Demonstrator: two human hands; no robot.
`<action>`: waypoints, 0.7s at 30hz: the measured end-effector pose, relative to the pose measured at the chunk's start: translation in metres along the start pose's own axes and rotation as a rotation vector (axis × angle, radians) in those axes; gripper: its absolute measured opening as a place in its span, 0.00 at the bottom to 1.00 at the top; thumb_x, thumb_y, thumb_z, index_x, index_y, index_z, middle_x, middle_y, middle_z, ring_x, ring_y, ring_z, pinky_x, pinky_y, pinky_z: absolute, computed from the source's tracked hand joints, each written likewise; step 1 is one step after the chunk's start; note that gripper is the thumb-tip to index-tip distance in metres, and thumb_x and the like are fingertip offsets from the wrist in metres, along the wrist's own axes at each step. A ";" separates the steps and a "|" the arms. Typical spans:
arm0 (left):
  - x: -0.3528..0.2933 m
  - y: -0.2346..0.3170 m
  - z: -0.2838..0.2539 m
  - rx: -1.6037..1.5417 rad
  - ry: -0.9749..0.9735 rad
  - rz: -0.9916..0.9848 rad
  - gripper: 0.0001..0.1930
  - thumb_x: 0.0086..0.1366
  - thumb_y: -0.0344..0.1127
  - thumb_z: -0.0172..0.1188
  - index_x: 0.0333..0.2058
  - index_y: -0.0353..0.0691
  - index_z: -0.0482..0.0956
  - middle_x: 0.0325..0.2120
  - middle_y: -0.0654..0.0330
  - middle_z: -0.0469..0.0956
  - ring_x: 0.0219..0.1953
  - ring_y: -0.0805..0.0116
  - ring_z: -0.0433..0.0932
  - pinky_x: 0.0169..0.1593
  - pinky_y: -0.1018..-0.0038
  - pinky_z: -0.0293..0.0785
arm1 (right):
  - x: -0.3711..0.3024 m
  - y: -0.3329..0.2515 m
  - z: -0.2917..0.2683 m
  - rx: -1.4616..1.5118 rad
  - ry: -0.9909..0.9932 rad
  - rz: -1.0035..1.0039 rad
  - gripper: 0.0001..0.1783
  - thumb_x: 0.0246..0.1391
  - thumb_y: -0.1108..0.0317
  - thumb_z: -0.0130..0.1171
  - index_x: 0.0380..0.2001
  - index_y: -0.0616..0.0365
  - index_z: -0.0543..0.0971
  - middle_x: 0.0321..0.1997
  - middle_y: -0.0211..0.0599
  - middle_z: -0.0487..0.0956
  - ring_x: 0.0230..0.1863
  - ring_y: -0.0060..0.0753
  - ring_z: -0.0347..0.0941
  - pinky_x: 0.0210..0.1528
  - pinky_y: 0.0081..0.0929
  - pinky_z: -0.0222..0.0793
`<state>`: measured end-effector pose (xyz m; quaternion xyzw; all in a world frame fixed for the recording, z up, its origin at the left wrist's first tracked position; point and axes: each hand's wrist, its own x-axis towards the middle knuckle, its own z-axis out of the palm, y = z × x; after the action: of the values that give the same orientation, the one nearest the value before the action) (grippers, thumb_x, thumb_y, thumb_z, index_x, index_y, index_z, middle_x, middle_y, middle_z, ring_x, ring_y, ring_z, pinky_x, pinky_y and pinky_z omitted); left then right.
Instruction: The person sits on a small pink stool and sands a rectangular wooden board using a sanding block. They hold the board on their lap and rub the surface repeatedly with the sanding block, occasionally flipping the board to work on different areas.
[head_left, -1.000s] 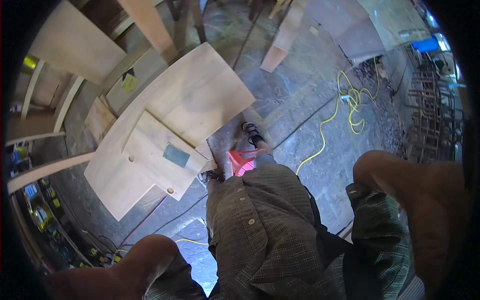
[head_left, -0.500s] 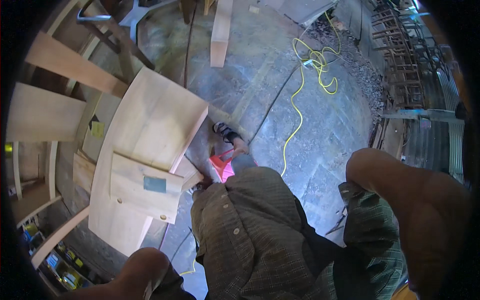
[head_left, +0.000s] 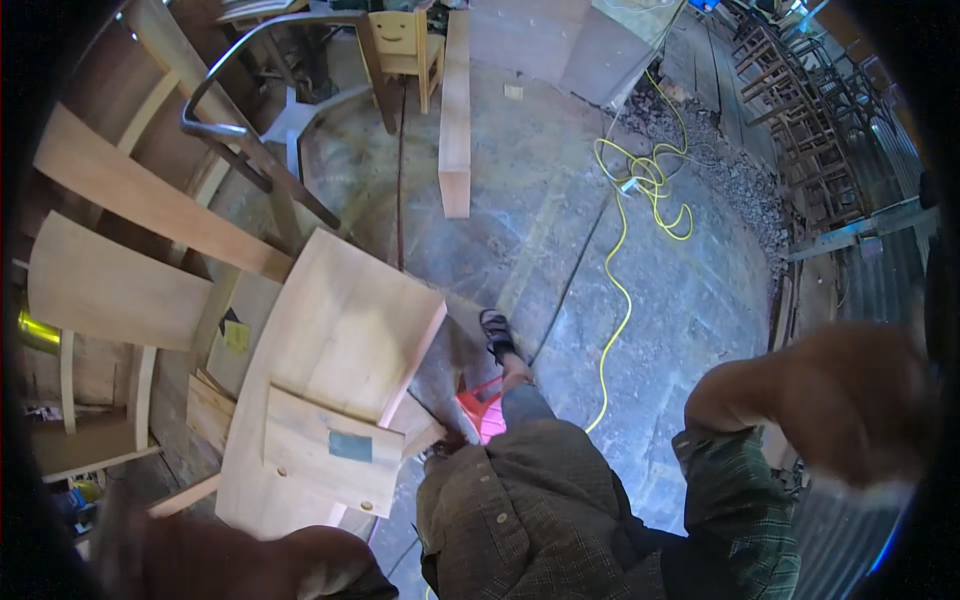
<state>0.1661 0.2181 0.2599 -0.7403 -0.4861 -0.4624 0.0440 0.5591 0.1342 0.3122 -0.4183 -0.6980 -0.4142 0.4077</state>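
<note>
Both my arms are bent, with the elbows toward the scene and the forearms running out to the dark rim. My right forearm (head_left: 820,400) is blurred and close at the lower right. My left forearm (head_left: 250,565) lies dark across the lower left corner. Neither hand shows, so what they hold or touch is hidden. Nearest on my left is a large pale wooden panel (head_left: 345,310) with a raised edge. On it rests a smaller board (head_left: 290,435) bearing a grey-green rectangle (head_left: 350,446) and round marks. My sandalled foot (head_left: 497,335) stands beside a red and pink plastic stool (head_left: 483,412).
A yellow cable (head_left: 625,300) snakes across the concrete floor (head_left: 530,260), coiled farther back. A long wooden beam (head_left: 455,130) lies ahead. Wooden boards (head_left: 120,280) and a curved metal-tube frame (head_left: 240,60) crowd the left. Stacked wooden frames (head_left: 800,110) line the far right, near gravel (head_left: 725,165).
The view has tilted up, so the panel, floor and cable sit lower and slightly right. A small wooden chair shows more fully at the top. My right forearm has swung outward and blurs.
</note>
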 end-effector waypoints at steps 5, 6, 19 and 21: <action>-0.064 -0.069 0.185 -0.386 -0.249 -0.702 0.14 0.68 0.35 0.48 0.46 0.33 0.74 0.43 0.53 0.75 0.46 0.64 0.73 0.52 0.71 0.67 | -0.085 0.041 0.108 0.170 -0.179 0.284 0.08 0.52 0.73 0.55 0.34 0.65 0.78 0.30 0.43 0.77 0.31 0.42 0.72 0.36 0.35 0.66; -0.097 -0.102 0.233 -0.324 -0.355 -0.767 0.15 0.68 0.37 0.51 0.48 0.34 0.72 0.45 0.51 0.74 0.49 0.60 0.72 0.53 0.70 0.66 | -0.107 0.052 0.125 0.157 -0.277 0.377 0.07 0.52 0.73 0.55 0.34 0.64 0.78 0.31 0.43 0.77 0.31 0.43 0.72 0.36 0.35 0.66; -0.218 -0.129 0.389 -0.033 -1.016 -1.052 0.26 0.58 0.47 0.56 0.50 0.33 0.74 0.44 0.39 0.76 0.50 0.46 0.74 0.53 0.60 0.71 | -0.294 0.249 0.168 0.163 -1.048 0.897 0.11 0.50 0.71 0.56 0.38 0.61 0.77 0.37 0.47 0.76 0.40 0.52 0.73 0.42 0.42 0.68; -0.228 -0.140 0.404 0.014 -0.959 -1.162 0.27 0.57 0.47 0.57 0.50 0.32 0.73 0.45 0.37 0.75 0.50 0.45 0.74 0.54 0.60 0.70 | -0.284 0.263 0.167 0.147 -1.125 0.933 0.12 0.51 0.69 0.55 0.39 0.61 0.77 0.39 0.48 0.76 0.41 0.52 0.73 0.44 0.42 0.68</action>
<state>0.2961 0.3447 -0.1894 -0.4844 -0.7672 -0.0348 -0.4189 0.8541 0.2986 0.0599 -0.7930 -0.5768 0.1277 0.1485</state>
